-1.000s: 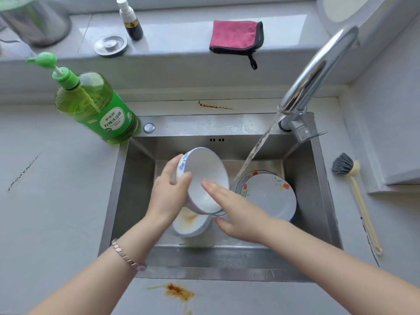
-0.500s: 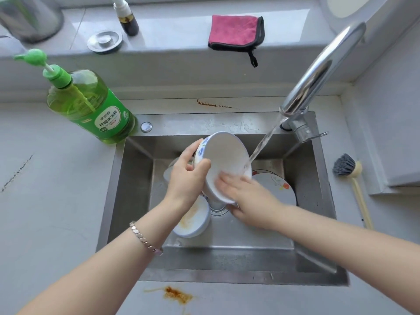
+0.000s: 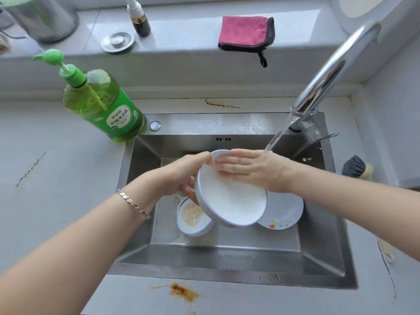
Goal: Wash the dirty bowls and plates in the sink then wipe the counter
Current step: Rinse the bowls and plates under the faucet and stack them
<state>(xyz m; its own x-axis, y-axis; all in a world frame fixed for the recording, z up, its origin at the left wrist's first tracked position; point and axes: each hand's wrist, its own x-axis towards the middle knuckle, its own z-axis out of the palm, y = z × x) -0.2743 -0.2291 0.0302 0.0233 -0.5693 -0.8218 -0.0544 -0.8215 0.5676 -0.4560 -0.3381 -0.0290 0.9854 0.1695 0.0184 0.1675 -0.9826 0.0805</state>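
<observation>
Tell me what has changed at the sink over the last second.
The white bowl, still gripped by the left hand, moved right toward the running water and turned more open-side up. The right hand slid to the bowl's far rim, where the stream now hits it. The dirty bowl and plate stayed on the sink floor.

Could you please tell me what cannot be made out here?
Head view: much of the plate lies behind the held bowl.
Head view: the left hand reaches behind that bowl, fingers partly hidden.
Head view: the brush has its handle mostly covered by the right arm.
</observation>
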